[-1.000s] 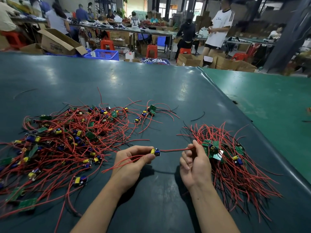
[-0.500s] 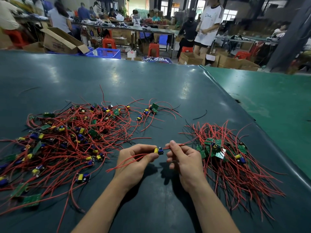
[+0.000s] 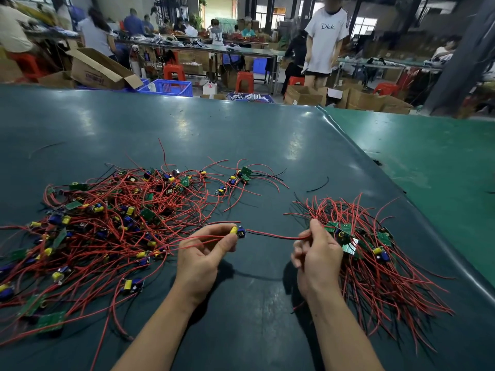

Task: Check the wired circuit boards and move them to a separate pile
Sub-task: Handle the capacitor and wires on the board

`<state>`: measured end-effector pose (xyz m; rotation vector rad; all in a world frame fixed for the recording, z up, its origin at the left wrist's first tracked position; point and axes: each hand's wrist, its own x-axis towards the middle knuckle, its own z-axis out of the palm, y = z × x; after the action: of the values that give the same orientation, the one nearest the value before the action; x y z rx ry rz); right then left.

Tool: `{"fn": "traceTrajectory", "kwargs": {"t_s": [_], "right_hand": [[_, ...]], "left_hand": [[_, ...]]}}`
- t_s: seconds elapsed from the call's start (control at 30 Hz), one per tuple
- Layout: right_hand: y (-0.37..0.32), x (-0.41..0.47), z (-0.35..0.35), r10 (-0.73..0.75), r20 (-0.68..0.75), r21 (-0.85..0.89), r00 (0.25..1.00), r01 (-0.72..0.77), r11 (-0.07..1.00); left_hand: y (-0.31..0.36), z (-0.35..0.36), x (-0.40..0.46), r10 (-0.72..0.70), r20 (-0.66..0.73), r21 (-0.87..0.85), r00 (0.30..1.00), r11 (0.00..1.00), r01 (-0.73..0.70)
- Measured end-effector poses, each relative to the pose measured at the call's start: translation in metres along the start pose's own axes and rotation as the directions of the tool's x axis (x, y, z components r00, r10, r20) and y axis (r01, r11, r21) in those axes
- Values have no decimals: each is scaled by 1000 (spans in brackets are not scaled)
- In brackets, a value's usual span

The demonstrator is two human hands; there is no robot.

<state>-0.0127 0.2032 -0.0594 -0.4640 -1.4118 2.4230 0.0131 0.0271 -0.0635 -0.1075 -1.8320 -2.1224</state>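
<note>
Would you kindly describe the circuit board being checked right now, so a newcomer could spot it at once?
On the dark green table, look between the big tangled pile and the smaller pile. The board is pinched in the left hand, while the right hand holds its wires taut. It alone is lifted off the table.

This is a factory assembly hall for electronics work. A wide tabletop (image 3: 241, 135) under a dark green mat carries heaps of small circuit boards with red wires (image 3: 112, 226), and beyond it long workbenches (image 3: 203, 48) run across the room with seated workers (image 3: 93, 33) bent over them. Open cardboard boxes (image 3: 99, 69), blue plastic crates (image 3: 168, 87) and red stools (image 3: 244, 81) crowd the floor between.
</note>
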Motion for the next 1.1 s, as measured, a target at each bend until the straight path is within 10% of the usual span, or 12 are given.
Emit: {"fn": "traceTrajectory", "kwargs": {"t_s": [0.2,0.47,0.7,1.1], "right_hand": [[14,-11,0,75,346,-560,935,142,816],[1,-18,5,85,237,-318,968,-6,948],[9,-30,10,269,538,-349,799,-80,934],[10,-26,11,242,396,-236,886,-157,959]], "left_hand": [[3,-7,14,-227,-187,-522,956,847,99],[15,-14,13,-341,123,-680,932,656,329],[10,4,-4,-388,242,-219,889,871,440],[0,6,-9,-328,332,35,885,941,336]]}}
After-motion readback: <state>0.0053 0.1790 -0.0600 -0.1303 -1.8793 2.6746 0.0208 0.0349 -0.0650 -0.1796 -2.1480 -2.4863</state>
